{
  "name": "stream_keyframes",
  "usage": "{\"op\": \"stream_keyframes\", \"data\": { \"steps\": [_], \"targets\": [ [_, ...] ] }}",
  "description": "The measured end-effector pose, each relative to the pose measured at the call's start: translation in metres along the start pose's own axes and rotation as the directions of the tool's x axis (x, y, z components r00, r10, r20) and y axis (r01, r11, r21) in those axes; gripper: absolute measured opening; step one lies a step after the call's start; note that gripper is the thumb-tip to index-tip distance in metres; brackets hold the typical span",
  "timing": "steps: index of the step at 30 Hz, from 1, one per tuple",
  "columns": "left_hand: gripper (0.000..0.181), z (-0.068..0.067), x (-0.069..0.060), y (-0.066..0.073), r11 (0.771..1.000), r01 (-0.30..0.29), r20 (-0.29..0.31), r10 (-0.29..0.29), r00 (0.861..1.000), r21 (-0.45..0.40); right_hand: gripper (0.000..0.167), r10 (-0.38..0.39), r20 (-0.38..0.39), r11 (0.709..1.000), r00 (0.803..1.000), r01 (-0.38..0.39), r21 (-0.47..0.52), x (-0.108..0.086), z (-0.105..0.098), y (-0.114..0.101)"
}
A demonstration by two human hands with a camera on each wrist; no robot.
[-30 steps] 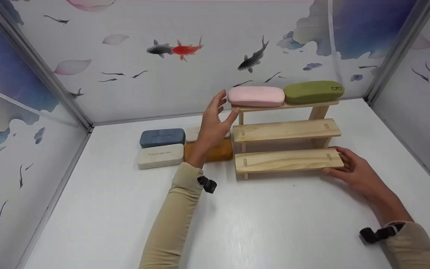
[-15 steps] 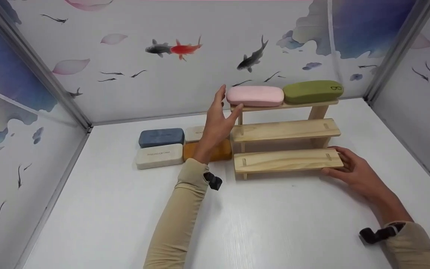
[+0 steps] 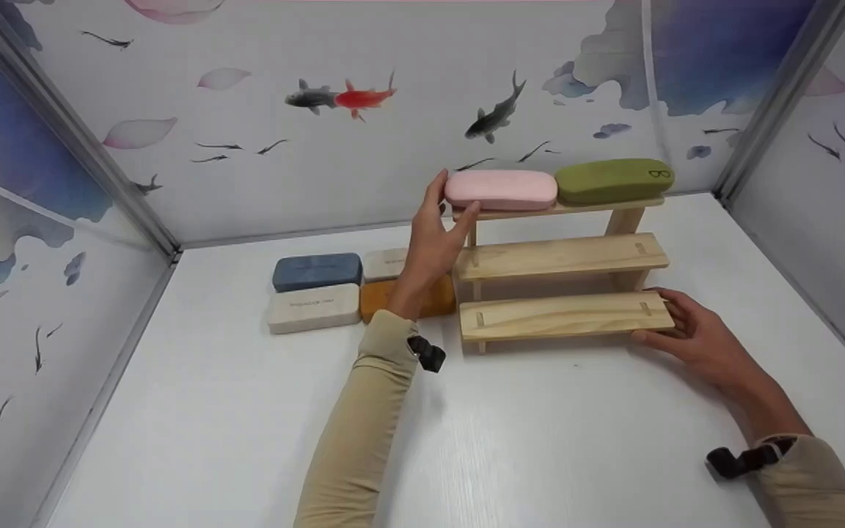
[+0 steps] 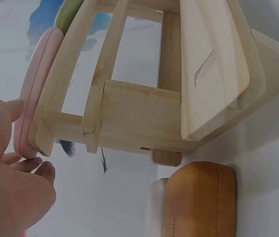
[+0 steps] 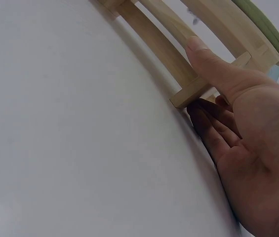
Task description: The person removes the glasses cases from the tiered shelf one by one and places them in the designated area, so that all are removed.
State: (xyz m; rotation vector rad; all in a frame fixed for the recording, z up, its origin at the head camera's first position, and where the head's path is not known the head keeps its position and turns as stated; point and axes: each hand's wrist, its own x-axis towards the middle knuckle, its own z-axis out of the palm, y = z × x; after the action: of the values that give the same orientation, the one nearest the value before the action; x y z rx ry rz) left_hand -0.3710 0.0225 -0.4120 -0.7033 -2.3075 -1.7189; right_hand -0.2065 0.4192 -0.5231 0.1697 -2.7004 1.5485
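Note:
A pink glasses case (image 3: 502, 190) and a green glasses case (image 3: 613, 180) lie end to end on the top step of a three-step wooden display rack (image 3: 568, 317). My left hand (image 3: 431, 238) is at the pink case's left end, thumb in front and fingers at its end and behind. The left wrist view shows the thumb against the pink case (image 4: 38, 89), fingers bent by its end. With my right hand (image 3: 705, 341) I grip the right end of the lowest step; in the right wrist view the thumb lies across the wood (image 5: 191, 91) and the fingers curl below.
Left of the rack, on the white table (image 3: 195, 411), sit a blue case (image 3: 317, 270), a white case (image 3: 315, 308), an orange-brown case (image 3: 437, 297) and a partly hidden pale case (image 3: 384, 264). Printed panels (image 3: 246, 183) enclose the back and sides.
My left hand has moved slightly right and closed in on the pink glasses case's left end. The right hand stays at the rack, and the cases look unmoved.

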Motion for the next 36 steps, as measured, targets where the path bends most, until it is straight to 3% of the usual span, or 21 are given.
{"op": "stream_keyframes", "data": {
  "steps": [15,27,36],
  "targets": [
    [0.066,-0.004,-0.004,0.000,0.997,-0.019,-0.040,0.023,0.999,0.080,0.080,-0.006,-0.002,1.000,1.000,0.006,-0.007,0.001,0.000,0.002],
    [0.061,-0.007,-0.012,-0.006,0.997,-0.077,-0.079,0.076,0.994,-0.002,0.082,-0.005,0.004,0.999,1.000,0.005,0.049,0.001,0.001,0.002],
    [0.061,-0.009,-0.021,-0.006,0.995,-0.092,-0.093,0.089,0.992,-0.029,0.081,-0.001,-0.001,1.000,1.000,0.001,0.021,0.000,0.000,0.001]
  ]
}}
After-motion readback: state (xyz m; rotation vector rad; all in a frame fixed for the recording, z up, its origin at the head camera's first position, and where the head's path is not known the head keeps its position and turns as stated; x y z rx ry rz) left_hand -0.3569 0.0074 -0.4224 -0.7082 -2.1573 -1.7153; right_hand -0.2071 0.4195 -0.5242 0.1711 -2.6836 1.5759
